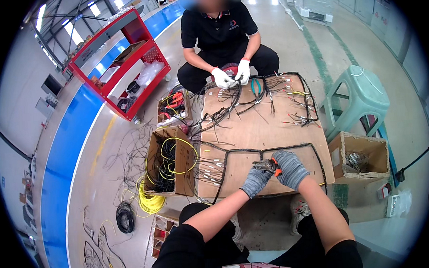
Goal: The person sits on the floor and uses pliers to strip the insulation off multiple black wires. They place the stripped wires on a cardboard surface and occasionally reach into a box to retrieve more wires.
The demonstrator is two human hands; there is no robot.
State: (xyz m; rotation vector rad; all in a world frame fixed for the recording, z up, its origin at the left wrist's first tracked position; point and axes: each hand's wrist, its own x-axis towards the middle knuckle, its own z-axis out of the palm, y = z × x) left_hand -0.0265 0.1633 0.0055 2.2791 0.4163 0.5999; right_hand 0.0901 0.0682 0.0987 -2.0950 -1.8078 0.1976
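Bare surface (267,131) lies open ahead of my hands; black wire loop (272,149) rings them, cardboard boxes (170,167) flank both sides.

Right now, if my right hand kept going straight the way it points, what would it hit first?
The right hand, gripping orange-handled pliers, points left toward the left hand. It would probably meet that hand's fingers first, at the black wire harness; depth is unclear.

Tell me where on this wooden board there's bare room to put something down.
The widest bare patch of the wooden board lies mid-board, between the far wire bundle and the near black harness loop. Inside that loop is some room, left of the hands. The far edge and the left edge, with its tagged wire ends, are crowded.
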